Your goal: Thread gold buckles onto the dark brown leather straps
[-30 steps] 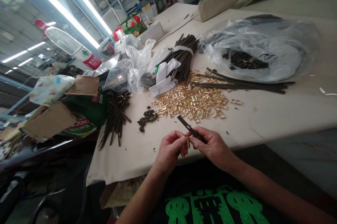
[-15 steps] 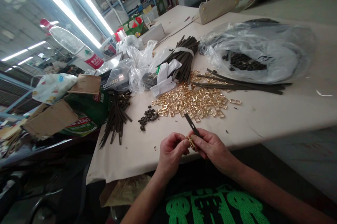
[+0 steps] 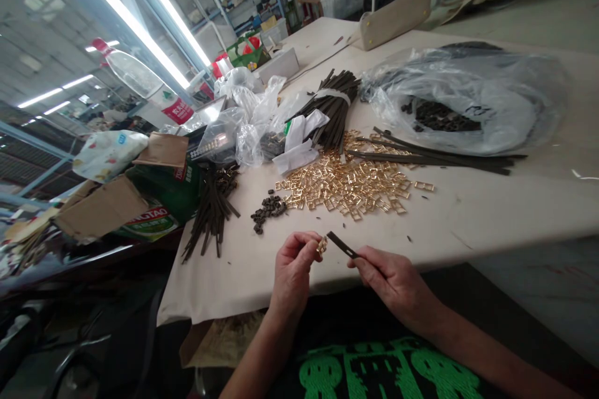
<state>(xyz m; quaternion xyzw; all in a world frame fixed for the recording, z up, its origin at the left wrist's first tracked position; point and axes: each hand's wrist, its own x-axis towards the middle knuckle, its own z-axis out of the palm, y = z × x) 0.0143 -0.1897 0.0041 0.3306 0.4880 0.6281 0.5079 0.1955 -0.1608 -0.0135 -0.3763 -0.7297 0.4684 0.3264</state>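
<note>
Between thumb and fingers, my left hand [image 3: 294, 268] pinches a small gold buckle [image 3: 322, 245]. My right hand [image 3: 386, 271] grips a dark strap [image 3: 341, 244] with a slot cut through it; the strap's free end points up and left at the buckle, a small gap apart from it. Both hands are over the near edge of the table. Beyond them lies a heap of gold buckles [image 3: 350, 183]. To its left sits a small pile of dark strap loops [image 3: 269, 211].
Bundled dark straps [image 3: 334, 102] lie behind the heap, and more straps [image 3: 210, 211] hang together at the left. A clear plastic bag [image 3: 515, 105] with dark pieces is at right. A plastic bottle [image 3: 145, 83] and a green box [image 3: 154, 199] stand at left.
My hands have moved apart. The strap's end has swung down and left in my right hand, and the buckle is now clear of the right fingers, held by the left.
</note>
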